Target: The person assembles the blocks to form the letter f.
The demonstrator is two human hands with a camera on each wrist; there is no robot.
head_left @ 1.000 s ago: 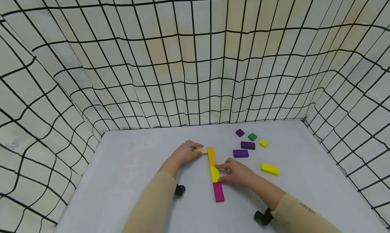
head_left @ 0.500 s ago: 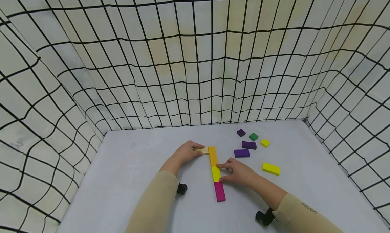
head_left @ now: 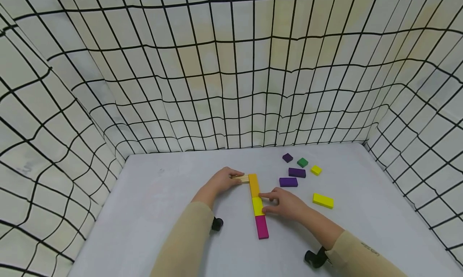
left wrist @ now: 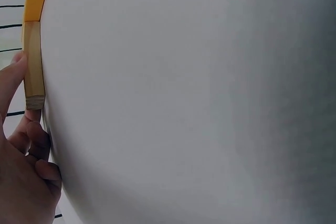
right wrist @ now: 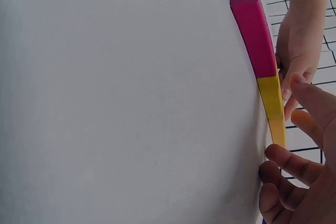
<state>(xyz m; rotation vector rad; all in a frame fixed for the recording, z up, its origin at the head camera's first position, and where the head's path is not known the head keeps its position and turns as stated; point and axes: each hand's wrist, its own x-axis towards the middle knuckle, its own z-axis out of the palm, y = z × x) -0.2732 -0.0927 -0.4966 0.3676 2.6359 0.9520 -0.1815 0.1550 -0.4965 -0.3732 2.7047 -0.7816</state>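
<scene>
In the head view an orange block (head_left: 254, 185), a yellow block (head_left: 258, 206) and a magenta block (head_left: 262, 227) lie end to end in a line on the white table. My left hand (head_left: 219, 181) pinches a plain wooden block (head_left: 244, 179) between thumb and fingers, its far end against the orange block's upper left side. In the left wrist view grain shows on the wooden block (left wrist: 33, 66). My right hand (head_left: 283, 204) is at the line's right side, index finger and thumb stretched out at the orange and yellow blocks' edge, other fingers bent under.
Right of the line lie two purple blocks (head_left: 288, 182) and a long yellow block (head_left: 323, 201). Farther back are a small dark purple piece (head_left: 287, 158), a green piece (head_left: 302, 162) and a small yellow piece (head_left: 316, 170). A black net (head_left: 238, 108) surrounds the table.
The head view has shifted slightly, moving everything a little to the right. My right thumb has slid slightly up along the yellow block. The left hand keeps its hold on the wooden block.
</scene>
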